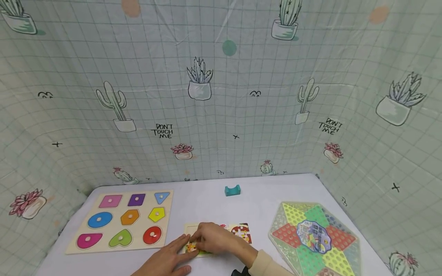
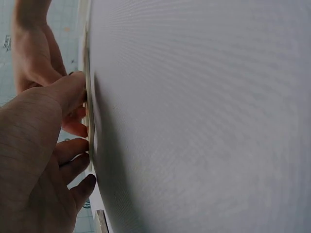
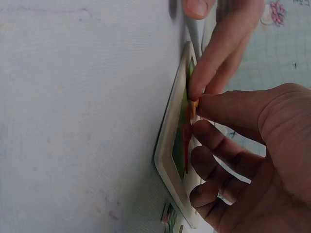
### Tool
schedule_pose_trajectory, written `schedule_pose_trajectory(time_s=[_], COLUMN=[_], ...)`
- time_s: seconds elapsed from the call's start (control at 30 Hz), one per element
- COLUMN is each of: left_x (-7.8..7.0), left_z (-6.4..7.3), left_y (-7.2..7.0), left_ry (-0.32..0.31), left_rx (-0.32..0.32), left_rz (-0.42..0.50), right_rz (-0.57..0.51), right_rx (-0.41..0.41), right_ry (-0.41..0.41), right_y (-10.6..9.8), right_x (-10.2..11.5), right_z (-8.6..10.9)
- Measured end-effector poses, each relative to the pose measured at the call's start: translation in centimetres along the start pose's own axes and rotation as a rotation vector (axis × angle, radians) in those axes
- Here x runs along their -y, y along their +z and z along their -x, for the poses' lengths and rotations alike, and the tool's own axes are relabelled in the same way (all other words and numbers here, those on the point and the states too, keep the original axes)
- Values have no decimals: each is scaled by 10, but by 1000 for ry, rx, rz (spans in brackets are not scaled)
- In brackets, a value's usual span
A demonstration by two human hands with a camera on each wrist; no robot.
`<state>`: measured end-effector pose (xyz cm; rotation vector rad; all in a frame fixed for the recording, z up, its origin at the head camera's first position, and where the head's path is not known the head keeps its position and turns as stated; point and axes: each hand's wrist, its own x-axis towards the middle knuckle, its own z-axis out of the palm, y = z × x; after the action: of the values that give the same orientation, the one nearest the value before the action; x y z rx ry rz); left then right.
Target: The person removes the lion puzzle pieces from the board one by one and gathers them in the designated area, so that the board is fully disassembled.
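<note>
A small jigsaw puzzle (image 1: 204,255) with a pale wooden frame lies near the table's front, largely hidden beneath both hands. My right hand (image 1: 215,238) bends over it, thumb and fingertips pinching a small yellow-orange puzzle piece (image 3: 195,108). From the left, my left hand (image 1: 168,257) rests on the frame with extended fingers. One of its fingers touches the picture right beside my right thumb, as the right wrist view shows. In that view the wooden frame (image 3: 167,150) surrounds a green and red picture. Loose brown and yellow puzzle pieces (image 1: 241,232) lie to the right.
A board of knobbed shapes (image 1: 138,230) lies at left. On the right is a hexagonal star-patterned game board (image 1: 312,264). A teal notched block (image 1: 233,190) stands towards the back. Cactus-print cloth (image 1: 221,115) hangs behind the white table (image 1: 203,203).
</note>
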<state>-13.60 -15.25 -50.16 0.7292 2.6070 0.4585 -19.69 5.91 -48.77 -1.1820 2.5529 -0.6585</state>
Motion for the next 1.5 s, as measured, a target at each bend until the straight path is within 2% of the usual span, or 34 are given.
schedule_pose_trajectory(time_s=[0.13, 0.33, 0.5, 0.73, 0.93, 1.2, 1.5], left_x=[0, 0, 1, 2, 3, 1, 3], left_z=[1, 0, 0, 0, 0, -2, -1], left_y=[0, 2, 2, 3, 4, 4, 3], left_ry=[-1, 7, 9, 19, 23, -2, 17], left_rx=[2, -5, -9, -12, -19, -12, -15], left_rz=[20, 32, 32, 19, 10, -4, -10], right_rz=[28, 21, -30, -71, -150, -260, -360], right_rx=[-7, -15, -24, -61, -78, -102, -133], right_ry=[-22, 21, 52, 48, 63, 82, 69], right_y=[1, 2, 2, 4, 6, 7, 1], right_x=[2, 5, 4, 2, 3, 5, 5], right_z=[-1, -1, -1, -1, -1, -2, 0])
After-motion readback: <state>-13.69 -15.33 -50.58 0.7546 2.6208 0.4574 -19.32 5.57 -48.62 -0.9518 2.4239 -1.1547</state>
